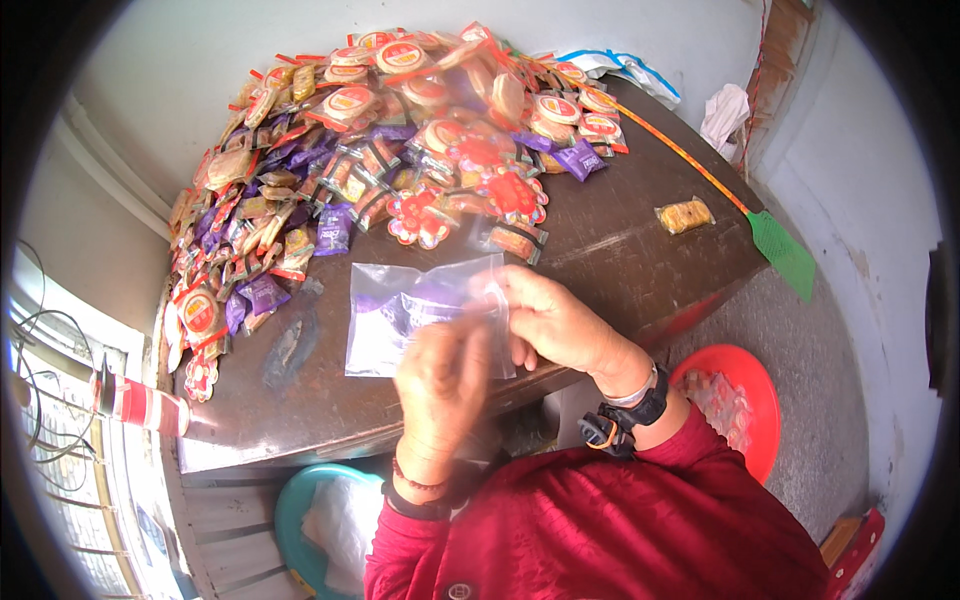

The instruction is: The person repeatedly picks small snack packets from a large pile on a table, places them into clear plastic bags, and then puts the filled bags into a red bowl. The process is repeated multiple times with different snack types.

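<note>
A clear plastic bag (382, 322) lies over the front of the dark wooden table, with glare across it and purple showing through its upper part. My right hand (547, 315) grips the bag's right end between thumb and fingers. In front of the bag is my left hand (442, 367), fingers curled and blurred by motion; whether it pinches the plastic is unclear. Just beyond the bag are a wrapped bar with a dark band (517, 238), a red flower-shaped packet (418, 217) and a purple packet (333, 229).
A large heap of wrapped snacks (349, 105) covers the back and left of the table (600, 262). A green fly swatter (784, 251) overhangs the right edge near a yellow wrapped snack (685, 216). Below stand a red basin (765, 420) and a teal basin (292, 502).
</note>
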`<state>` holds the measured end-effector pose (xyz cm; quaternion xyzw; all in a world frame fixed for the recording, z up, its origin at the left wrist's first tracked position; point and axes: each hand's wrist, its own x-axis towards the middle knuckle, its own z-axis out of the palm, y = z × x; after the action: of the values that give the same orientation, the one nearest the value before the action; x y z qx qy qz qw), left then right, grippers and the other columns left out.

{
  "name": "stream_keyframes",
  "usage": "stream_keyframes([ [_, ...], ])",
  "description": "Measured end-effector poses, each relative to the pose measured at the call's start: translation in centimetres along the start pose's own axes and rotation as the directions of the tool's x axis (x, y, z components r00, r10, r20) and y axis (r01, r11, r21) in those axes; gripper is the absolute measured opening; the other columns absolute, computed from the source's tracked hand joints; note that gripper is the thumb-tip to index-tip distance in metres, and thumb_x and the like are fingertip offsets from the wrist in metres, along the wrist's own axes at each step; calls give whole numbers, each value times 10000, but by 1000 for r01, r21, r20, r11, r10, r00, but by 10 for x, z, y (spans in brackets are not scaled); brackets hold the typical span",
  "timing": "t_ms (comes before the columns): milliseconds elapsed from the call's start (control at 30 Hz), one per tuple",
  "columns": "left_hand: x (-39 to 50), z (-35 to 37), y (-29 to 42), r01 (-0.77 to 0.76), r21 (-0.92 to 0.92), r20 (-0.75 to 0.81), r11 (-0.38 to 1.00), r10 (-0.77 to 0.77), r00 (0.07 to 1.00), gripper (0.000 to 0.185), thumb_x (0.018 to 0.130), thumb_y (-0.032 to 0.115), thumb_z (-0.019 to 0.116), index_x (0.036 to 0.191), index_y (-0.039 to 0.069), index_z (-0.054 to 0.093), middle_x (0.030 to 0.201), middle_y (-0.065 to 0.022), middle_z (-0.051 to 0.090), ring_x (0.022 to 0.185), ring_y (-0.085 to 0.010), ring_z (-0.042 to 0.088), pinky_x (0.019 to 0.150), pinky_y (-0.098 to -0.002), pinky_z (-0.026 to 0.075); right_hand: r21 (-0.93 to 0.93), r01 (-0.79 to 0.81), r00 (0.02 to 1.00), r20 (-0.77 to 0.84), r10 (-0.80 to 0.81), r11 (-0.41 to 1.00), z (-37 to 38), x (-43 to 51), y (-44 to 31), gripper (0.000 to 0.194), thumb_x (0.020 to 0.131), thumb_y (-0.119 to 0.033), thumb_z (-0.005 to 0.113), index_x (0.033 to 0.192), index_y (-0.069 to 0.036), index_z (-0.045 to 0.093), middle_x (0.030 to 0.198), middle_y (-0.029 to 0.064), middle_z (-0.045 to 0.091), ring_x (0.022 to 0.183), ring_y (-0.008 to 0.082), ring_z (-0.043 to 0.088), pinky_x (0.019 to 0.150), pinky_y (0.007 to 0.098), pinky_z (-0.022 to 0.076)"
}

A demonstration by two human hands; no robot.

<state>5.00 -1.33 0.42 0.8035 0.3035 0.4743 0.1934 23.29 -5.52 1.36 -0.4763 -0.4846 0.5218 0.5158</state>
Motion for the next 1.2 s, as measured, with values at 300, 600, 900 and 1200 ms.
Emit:
stream_keyframes([
  [300, 15, -13, -40, -62, 374, 77, 926, 35, 996, 253, 930, 180, 778, 1154, 67, 752, 1287, -177, 710, 1264, -378, 619, 1149, -513, 395, 9, 64, 985, -161, -62, 998, -3, 1, 10, 245, 1082, -230, 637, 1144, 7, 638, 865, 53, 725, 526, 62, 580, 446, 227, 458],
  [600, 16, -12, -39, -49, 323, 136, 945, 5, 991, 209, 945, 118, 756, 1139, 41, 774, 1212, -161, 753, 1196, -343, 674, 1080, -454, 483, -44, 68, 983, -170, -74, 997, -3, 1, 9, 188, 1041, -161, 666, 1113, 11, 639, 856, 60, 706, 518, 65, 575, 427, 226, 431],
  [900, 16, -11, -33, 71, 275, 160, 959, -119, 980, 214, 980, 115, 731, 1166, 15, 763, 1229, -179, 744, 1203, -331, 679, 1083, -430, 486, -21, 128, 975, -181, -130, 992, -2, 2, 13, 204, 1014, -139, 708, 1096, 35, 640, 859, 91, 713, 501, 79, 560, 417, 250, 406],
  [1200, 15, -11, -32, 30, 290, 170, 957, -83, 982, 215, 984, 110, 726, 1177, 22, 760, 1234, -165, 745, 1208, -322, 676, 1085, -426, 485, -31, 113, 980, -159, -116, 993, -4, -2, 10, 207, 1009, -161, 727, 1079, 15, 643, 871, 94, 737, 486, 75, 543, 433, 255, 420],
])
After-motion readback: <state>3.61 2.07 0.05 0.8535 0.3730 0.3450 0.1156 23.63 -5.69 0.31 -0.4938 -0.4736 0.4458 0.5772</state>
